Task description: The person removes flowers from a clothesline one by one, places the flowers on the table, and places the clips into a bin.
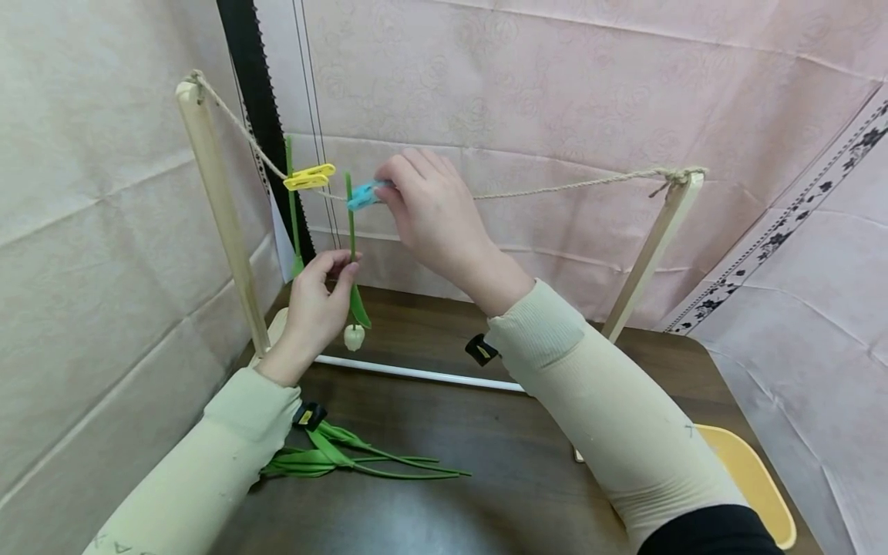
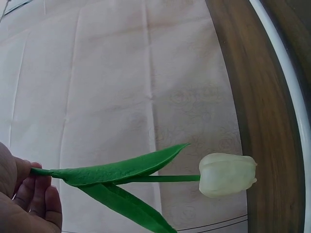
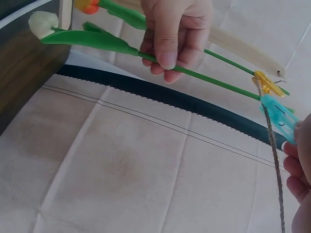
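Observation:
Between thumb and fingers, my left hand (image 1: pixel 317 301) pinches the green stem of an artificial white tulip (image 1: pixel 354 338). The flower hangs head down, its two leaves spreading in the left wrist view, where the bloom (image 2: pixel 227 174) shows whole. My right hand (image 1: pixel 433 208) pinches a blue clothespin (image 1: pixel 364 196) at the rope (image 1: pixel 555 190), close by the stem's upper end. In the right wrist view the blue clothespin's front (image 3: pixel 273 108) meets both stem and rope; whether it grips both I cannot tell. Left of it, a yellow clothespin (image 1: pixel 309 177) holds another stem; an orange tulip bloom (image 3: pixel 87 6) shows partly.
The rope sags between two wooden posts, left (image 1: pixel 220 208) and right (image 1: pixel 652 254). A white bar (image 1: pixel 416 373) lies low between them. Several green-stemmed flowers (image 1: pixel 333 455) lie by the left sleeve. A yellow tray (image 1: pixel 756 478) sits at right, partly behind the right sleeve.

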### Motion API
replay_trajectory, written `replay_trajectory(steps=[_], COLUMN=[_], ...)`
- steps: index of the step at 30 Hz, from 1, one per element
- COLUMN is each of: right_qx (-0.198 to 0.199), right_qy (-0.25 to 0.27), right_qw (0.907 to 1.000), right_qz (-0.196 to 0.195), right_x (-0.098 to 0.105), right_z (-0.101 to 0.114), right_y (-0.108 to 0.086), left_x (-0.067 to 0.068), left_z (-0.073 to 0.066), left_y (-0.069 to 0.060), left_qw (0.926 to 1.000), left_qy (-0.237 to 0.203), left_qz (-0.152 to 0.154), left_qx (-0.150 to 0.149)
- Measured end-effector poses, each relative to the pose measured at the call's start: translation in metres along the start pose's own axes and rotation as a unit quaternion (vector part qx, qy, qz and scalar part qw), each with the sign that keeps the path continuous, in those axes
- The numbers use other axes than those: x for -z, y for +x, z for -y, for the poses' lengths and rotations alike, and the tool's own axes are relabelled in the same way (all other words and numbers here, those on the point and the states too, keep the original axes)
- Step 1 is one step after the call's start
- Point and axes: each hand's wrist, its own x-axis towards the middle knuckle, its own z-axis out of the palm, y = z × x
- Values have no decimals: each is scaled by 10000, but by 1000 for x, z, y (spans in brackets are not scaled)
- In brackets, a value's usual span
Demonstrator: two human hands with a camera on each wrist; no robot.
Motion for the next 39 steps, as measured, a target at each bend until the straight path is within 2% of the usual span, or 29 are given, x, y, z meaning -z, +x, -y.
replay_trajectory(steps=[10,16,22,27,29,33,37,39], right_qx=[195,164,15,-347,-544,-1042,-1609,-1850], right_qy=[286,350,592,738,747,753,704,641], right_qw=[9959,9969,9976,9966,9957,9906,9809,9761], right_qz=[-831,-691,-362,-89,90,466,834,940], right_x=[21,26,32,37,37,36,37,40], right_z=[-5,-13,-19,-26,-31,-41,-46,-47], right_y=[-6,-22,-55,-98,-117,-159,-206,-230], left_x=[-1,-2,0,-1,-4,-11,-20,-23], left_z=[1,5,7,5,3,-3,-7,-9], left_y=[-9,-14,-24,-33,-35,-42,-57,-67], left_qw=[9998,9990,9931,9765,9662,9448,9228,9129], left_qy=[74,177,493,944,1199,1644,1954,2060], left_qz=[189,407,1061,1907,2224,2660,3030,3214], left_qx=[-2,26,-120,-342,-510,-977,-1357,-1445])
